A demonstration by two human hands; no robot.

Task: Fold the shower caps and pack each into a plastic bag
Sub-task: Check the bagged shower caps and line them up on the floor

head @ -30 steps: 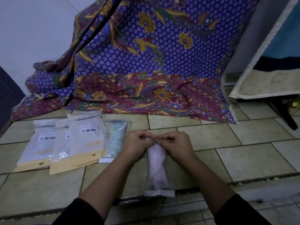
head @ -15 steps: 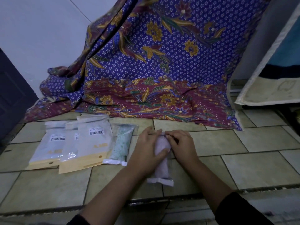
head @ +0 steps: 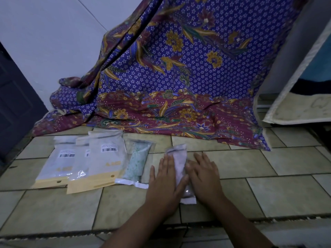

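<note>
**Head view.** A large purple-and-maroon batik cloth with gold floral print (head: pixel 179 77) hangs across the background and spreads onto a beige tiled floor (head: pixel 268 185). A plain white wall (head: pixel 44 42) fills the upper left, with a dark panelled door (head: pixel 14 104) at the left edge. A white-edged padded panel (head: pixel 295 97) leans at the right. On the floor, left of centre, lie three overlapping white-and-yellow flat pouches (head: pixel 105 163) with barcode labels showing.

Both forearms enter from the bottom edge. The left hand (head: pixel 164 183) and right hand (head: pixel 204 176) lie palm down, side by side, with fingers straight. Neither grip is closed on anything; each presses flat.

Under and between the hands, on the floor, is a clear plastic bag (head: pixel 176 150) holding a folded pale pink shower cap (head: pixel 179 165). Its far end sticks out beyond the fingertips, and its white near edge shows between the wrists.

Between the left hand and the pouches lies a second clear plastic bag (head: pixel 143 143) with a green-speckled shower cap (head: pixel 137 161) inside.
</note>
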